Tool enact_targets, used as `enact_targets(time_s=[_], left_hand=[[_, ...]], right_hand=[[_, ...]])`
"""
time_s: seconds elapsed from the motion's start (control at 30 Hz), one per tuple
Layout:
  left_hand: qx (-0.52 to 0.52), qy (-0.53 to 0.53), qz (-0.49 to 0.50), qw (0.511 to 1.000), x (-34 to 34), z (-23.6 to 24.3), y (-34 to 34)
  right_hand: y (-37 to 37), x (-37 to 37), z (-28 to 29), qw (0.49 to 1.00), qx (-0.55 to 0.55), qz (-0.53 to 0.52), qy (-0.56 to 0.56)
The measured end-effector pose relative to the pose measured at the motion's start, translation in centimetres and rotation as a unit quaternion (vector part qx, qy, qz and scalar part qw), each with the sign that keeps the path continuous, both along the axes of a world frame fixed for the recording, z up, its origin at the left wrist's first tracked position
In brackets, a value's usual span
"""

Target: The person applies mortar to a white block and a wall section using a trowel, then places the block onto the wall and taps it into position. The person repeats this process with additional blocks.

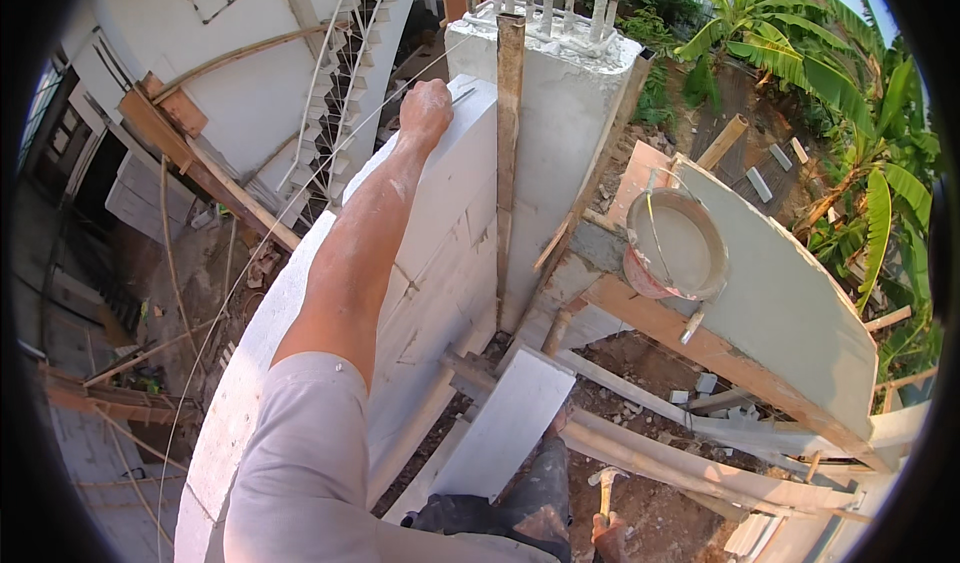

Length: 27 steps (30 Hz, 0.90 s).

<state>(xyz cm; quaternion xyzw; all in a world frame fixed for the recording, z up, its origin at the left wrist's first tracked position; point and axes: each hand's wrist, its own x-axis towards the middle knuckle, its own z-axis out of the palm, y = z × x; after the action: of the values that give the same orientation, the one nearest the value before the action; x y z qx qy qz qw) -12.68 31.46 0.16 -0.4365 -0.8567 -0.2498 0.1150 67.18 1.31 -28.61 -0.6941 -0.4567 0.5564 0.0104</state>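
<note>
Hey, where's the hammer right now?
In the head view, the hammer is near the lower edge, right of centre, held head-up in the right hand, just right of the trouser leg.

The wall [450, 238] is coloured off-white, lined with grey joints [408, 280]; the thin rod [464, 95] is seen dark grey, the hammer handle [605, 498] yellow. Faded red is worn by the bucket [642, 271], pale grey by the sleeve [300, 443].

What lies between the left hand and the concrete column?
In the head view, from the left hand come a slim object at its fingertips, the end of the white wall, then an upright wooden board before the concrete column.
</note>
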Motion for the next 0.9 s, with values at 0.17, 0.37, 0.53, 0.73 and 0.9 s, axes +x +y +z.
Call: enact_targets(time_s=[0.17, 0.37, 0.53, 0.73, 0.9], left_hand=[[-0.024, 0.003, -0.003, 1.000, -0.5, 0.3, 2.9], [-0.044, -0.026, -0.017, 0.999, -1.5, -0.1, 3.9], [-0.072, -0.055, -0.031, 0.995, -3.4, -1.1, 4.5], [-0.161, 0.078, 0.023, 0.984, -2.8, 1.5, 6.1], [-0.261, -0.034, -0.003, 0.965, -0.7, 4.8, 6.8]], right_hand=[[7.0, -8.9, 7.0, 0.978, 0.146, 0.146, -0.033], [18.6, -23.3, 16.0, 0.875, 0.369, 0.306, 0.068], [25.2, -35.1, 23.6, 0.731, 0.554, 0.312, 0.247], [30.3, -44.4, 29.8, 0.669, 0.585, 0.450, 0.088], [32.2, -52.2, 32.3, 0.578, 0.610, 0.541, 0.000]])
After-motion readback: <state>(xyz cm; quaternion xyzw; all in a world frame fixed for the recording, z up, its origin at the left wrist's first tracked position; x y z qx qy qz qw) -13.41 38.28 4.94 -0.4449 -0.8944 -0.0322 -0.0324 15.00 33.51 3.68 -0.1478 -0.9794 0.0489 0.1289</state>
